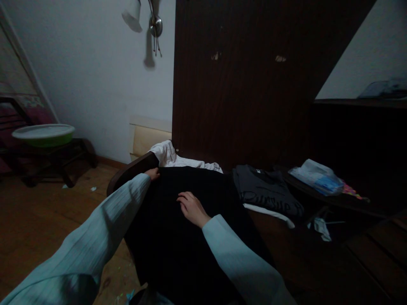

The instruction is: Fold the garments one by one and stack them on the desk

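A large black garment (190, 250) lies spread over a dark wooden seat; it is too dark to tell its exact kind. My left hand (153, 173) is at its far left corner, the fingers closed on the cloth's edge and partly hidden. Over the middle of the garment is my right hand (192, 208), palm down with fingers loosely stretched and nothing held. Behind the far edge lies a crumpled white cloth (190, 162). Beside it on the right is a folded dark grey T-shirt (263, 188) with black lettering.
A curved wooden armrest (127, 171) borders the left side. Farther right lies a clear plastic bag (318, 176) with something blue inside. At the far left a green basin (44, 135) stands on a wooden chair (54, 156). A tall dark panel (248, 84) rises behind.
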{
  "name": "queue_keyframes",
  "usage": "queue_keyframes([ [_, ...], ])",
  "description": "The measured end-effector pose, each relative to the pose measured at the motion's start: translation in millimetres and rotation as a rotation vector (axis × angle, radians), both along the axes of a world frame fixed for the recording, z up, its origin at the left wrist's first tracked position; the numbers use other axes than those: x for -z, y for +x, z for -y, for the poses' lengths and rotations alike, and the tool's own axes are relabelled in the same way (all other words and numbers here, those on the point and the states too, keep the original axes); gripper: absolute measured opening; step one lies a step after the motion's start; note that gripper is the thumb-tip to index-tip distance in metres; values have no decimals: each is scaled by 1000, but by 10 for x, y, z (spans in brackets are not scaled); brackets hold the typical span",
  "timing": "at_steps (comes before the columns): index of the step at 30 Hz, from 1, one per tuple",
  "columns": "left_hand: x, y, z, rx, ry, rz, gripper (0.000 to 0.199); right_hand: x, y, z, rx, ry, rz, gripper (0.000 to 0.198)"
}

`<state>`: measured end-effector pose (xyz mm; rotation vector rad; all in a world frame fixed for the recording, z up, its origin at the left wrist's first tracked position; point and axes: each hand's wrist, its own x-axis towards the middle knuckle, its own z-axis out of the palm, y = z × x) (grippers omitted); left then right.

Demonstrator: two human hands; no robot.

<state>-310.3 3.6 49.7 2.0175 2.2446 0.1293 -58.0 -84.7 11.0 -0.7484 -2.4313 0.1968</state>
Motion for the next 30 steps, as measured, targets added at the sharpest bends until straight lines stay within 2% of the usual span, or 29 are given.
queue_keyframes([
  [4,-9,-1,11,-2,-52,-26,36,5,-7,7,-25,38,37,22],
  [10,-7,1,11,15,-92,-49,37,17,-5,-4,-36,29,77,28],
  [20,105,68,189,-24,18,-72,37,-18,-23,9,47,76,-38,23],
  [26,232,161,279,-40,100,-89,42,-61,-15,57,121,36,19,20],
  [28,240,176,308,-42,114,-89,44,-86,-3,76,99,41,26,23],
  [30,240,190,353,-47,122,-91,46,-99,7,85,-7,48,64,34],
])
